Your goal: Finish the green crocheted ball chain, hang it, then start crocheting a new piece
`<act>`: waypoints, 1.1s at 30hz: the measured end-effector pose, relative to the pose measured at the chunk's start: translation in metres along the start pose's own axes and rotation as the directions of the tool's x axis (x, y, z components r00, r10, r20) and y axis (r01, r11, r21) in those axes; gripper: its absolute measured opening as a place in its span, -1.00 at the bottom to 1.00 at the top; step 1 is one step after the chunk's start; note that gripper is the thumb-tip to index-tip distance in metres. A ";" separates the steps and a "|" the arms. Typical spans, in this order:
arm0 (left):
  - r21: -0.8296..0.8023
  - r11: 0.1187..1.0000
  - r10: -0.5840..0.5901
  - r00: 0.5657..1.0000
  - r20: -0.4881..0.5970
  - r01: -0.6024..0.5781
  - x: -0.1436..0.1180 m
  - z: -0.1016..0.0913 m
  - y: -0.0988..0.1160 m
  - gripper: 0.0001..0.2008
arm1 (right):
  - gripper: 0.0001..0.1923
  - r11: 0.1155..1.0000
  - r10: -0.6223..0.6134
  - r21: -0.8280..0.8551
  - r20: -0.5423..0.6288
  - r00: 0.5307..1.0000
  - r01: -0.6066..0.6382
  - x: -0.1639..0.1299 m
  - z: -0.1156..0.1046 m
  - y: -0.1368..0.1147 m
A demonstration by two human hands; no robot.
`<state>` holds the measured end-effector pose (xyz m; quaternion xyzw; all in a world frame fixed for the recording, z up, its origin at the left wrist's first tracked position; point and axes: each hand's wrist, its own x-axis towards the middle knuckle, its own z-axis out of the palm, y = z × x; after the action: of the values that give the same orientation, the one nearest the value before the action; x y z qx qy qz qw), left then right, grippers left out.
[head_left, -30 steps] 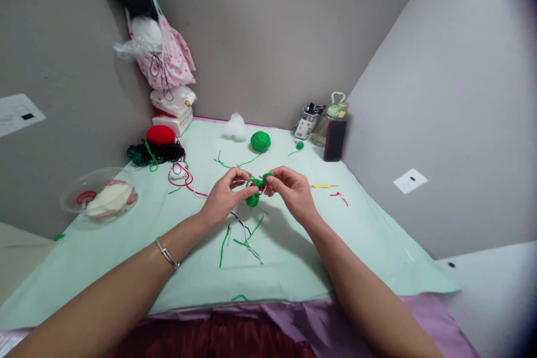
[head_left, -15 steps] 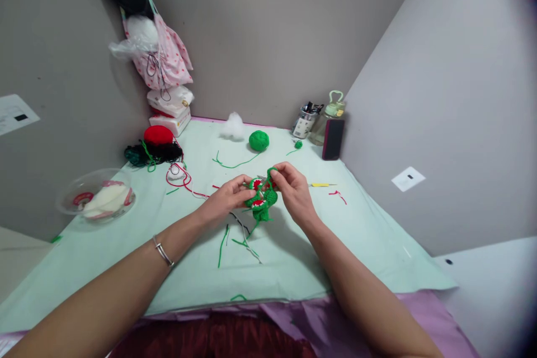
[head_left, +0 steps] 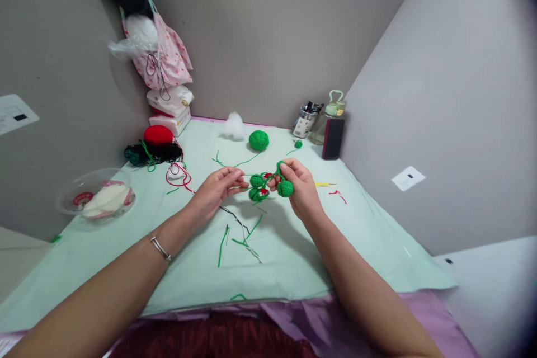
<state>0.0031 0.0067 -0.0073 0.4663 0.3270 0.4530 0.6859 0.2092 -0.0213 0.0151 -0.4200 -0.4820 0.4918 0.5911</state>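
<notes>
Between my hands, above the table, hangs a green crochet piece (head_left: 286, 188) of several round balls joined by cords, with red and white patches. My right hand (head_left: 300, 182) is closed on a green cord at its right side, thumb and fingers pinched. My left hand (head_left: 220, 187), wearing a bracelet at the wrist, pinches a thin green yarn end that runs to the piece. Below them on the cloth lie cut scraps of green, black and grey yarn (head_left: 245, 240).
A green yarn ball (head_left: 259, 140) and white stuffing (head_left: 233, 126) lie farther back. Red yarn (head_left: 158, 135) and a plastic bowl (head_left: 96, 196) are at left. A yellow-handled crochet hook (head_left: 323, 184), a pen cup (head_left: 304, 121), a bottle (head_left: 321, 126) and a dark phone-like block (head_left: 333, 140) stand or lie right.
My left hand has let go of the crochet body and moved left, now holding a yarn end. The piece has turned, showing its green balls, and my right hand has shifted slightly right.
</notes>
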 end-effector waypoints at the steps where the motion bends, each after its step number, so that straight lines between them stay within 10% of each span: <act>1: -0.005 1.000 0.021 0.999 -0.032 -0.021 0.001 -0.003 0.000 -0.68 | -0.67 1.000 0.010 0.024 -0.012 1.000 -0.010 0.001 -0.001 -0.001; 12: 0.073 0.997 0.014 0.985 0.174 -0.027 -0.005 0.015 -0.014 -0.41 | -0.67 0.969 0.150 0.167 0.186 0.971 -0.182 -0.001 0.001 -0.008; 17: 0.151 0.986 -0.122 0.933 0.338 0.074 -0.011 0.017 -0.014 -0.67 | -0.70 0.963 0.145 0.194 0.204 0.968 -0.185 -0.002 0.000 -0.008; 27: 0.265 0.960 -0.186 0.919 0.349 0.093 -0.008 0.008 -0.008 -0.73 | -0.69 0.917 0.136 0.364 0.093 0.986 -0.161 0.004 -0.007 -0.011; 33: 0.353 0.935 -0.026 0.991 0.134 -0.023 0.000 -0.004 -0.002 -0.73 | -0.74 0.880 0.134 0.459 0.010 0.991 -0.124 0.008 -0.011 -0.016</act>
<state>-0.0002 0.0080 -0.0103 0.6114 0.3560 0.3533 0.6120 0.2238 -0.0165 0.0303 -0.3052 -0.3167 0.6251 0.6448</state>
